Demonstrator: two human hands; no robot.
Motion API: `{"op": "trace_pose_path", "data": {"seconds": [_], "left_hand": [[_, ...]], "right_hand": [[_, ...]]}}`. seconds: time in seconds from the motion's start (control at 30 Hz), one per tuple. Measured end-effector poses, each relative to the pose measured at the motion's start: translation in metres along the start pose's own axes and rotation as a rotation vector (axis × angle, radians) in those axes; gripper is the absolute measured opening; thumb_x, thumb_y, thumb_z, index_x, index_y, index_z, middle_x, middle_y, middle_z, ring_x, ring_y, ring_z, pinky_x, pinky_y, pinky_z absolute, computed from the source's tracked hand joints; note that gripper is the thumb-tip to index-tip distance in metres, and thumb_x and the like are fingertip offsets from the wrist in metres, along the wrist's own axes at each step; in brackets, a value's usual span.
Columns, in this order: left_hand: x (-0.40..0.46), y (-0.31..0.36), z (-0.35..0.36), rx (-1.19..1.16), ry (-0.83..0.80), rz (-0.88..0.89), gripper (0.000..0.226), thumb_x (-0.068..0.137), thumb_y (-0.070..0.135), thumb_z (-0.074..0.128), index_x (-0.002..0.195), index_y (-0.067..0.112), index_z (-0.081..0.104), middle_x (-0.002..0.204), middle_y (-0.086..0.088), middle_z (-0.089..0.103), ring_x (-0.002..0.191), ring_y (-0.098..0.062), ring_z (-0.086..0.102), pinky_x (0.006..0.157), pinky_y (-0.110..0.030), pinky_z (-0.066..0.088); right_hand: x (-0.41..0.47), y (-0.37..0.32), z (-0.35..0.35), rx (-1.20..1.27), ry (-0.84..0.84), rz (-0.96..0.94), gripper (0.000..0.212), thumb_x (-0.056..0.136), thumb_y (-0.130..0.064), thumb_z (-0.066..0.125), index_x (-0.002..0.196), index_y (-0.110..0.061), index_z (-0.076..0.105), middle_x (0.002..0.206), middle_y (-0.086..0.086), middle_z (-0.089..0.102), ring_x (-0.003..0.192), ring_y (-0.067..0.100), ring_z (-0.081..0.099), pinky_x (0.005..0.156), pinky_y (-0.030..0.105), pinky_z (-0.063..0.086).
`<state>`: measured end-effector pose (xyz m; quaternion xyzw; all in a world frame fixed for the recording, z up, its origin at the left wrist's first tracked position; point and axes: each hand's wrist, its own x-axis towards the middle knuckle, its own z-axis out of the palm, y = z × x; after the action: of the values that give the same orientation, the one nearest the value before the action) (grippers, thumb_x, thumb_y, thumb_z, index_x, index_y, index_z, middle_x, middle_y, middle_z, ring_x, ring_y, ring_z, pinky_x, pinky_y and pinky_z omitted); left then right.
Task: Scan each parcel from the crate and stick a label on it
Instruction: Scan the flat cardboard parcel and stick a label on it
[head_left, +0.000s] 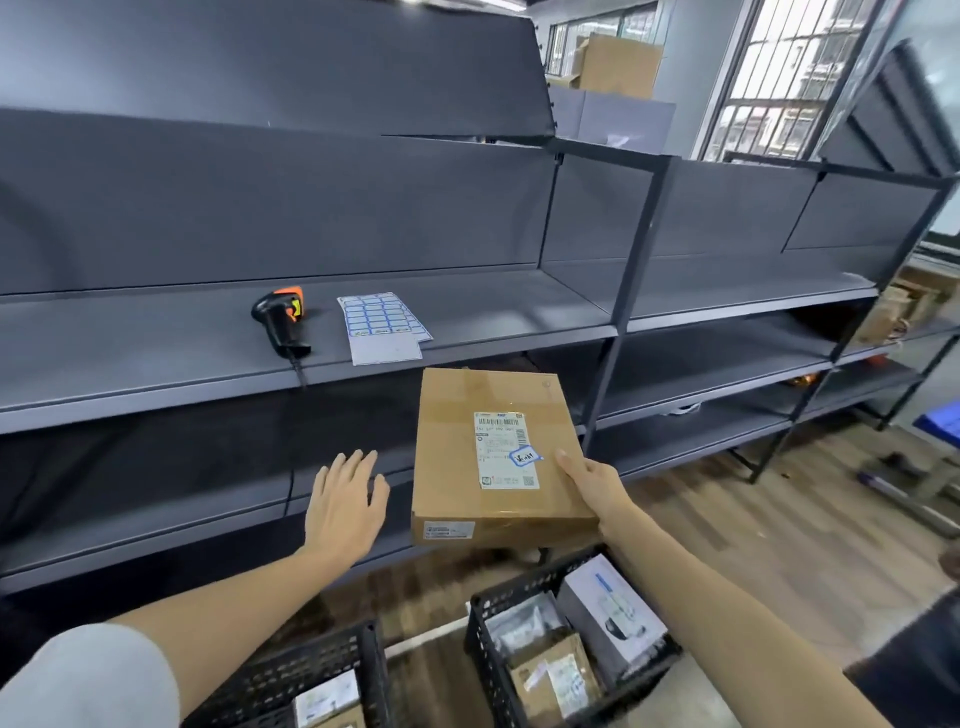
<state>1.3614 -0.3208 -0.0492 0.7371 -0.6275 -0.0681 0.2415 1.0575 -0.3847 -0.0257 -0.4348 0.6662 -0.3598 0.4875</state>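
The right hand (592, 483) gripped the cardboard parcel (493, 457) at its four o'clock edge; the left hand (345, 501), fingers spread, held nothing at nine o'clock

Dark grey metal shelving (467, 322) is running across the view in tiers, its uprights (623, 312) standing black against grey back panels. Behind the top tier, a large brown cardboard box (618, 65) is sitting near barred windows (795, 67) that are letting in daylight. Wood-look flooring (753, 519) is stretching away to the right. At the far right, cardboard boxes (904, 306) are lying on a lower shelf, and a blue object (940, 421) is showing at the frame's edge, too cut off to identify.
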Motion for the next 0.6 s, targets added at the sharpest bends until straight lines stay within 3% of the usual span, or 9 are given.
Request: {"op": "trace_pose_path", "data": {"seconds": [0.27,0.4,0.6], "left_hand": [[0.064,0.032,0.050,-0.012,-0.042,0.015,0.050,0.102,0.033,0.029,0.149,0.016,0.030,0.156,-0.001,0.028,0.146,-0.018,0.016,0.120,-0.033,0.007],[0.084,0.043,0.068,0.008,-0.055,0.007,0.050,0.103,0.033,0.027,0.150,0.017,0.027,0.156,-0.001,0.025,0.146,-0.017,0.015,0.120,-0.032,0.006],[0.094,0.062,0.096,0.024,-0.065,-0.023,0.049,0.102,0.032,0.030,0.149,0.017,0.029,0.155,-0.002,0.028,0.145,-0.018,0.017,0.120,-0.032,0.008]], "right_hand": [[0.074,0.009,-0.023,-0.028,0.008,-0.015,0.031,0.089,-0.049,0.060,0.094,-0.018,0.064,0.104,0.005,0.069,0.100,0.027,0.065,0.094,0.044,0.052],[0.105,0.022,-0.033,-0.041,0.003,-0.005,0.039,0.088,-0.052,0.060,0.106,-0.017,0.064,0.099,-0.002,0.068,0.095,0.020,0.065,0.086,0.035,0.054],[0.142,0.046,-0.049,-0.016,-0.032,0.030,0.037,0.086,-0.052,0.062,0.105,-0.020,0.064,0.105,0.001,0.069,0.100,0.023,0.065,0.093,0.040,0.053]]}}
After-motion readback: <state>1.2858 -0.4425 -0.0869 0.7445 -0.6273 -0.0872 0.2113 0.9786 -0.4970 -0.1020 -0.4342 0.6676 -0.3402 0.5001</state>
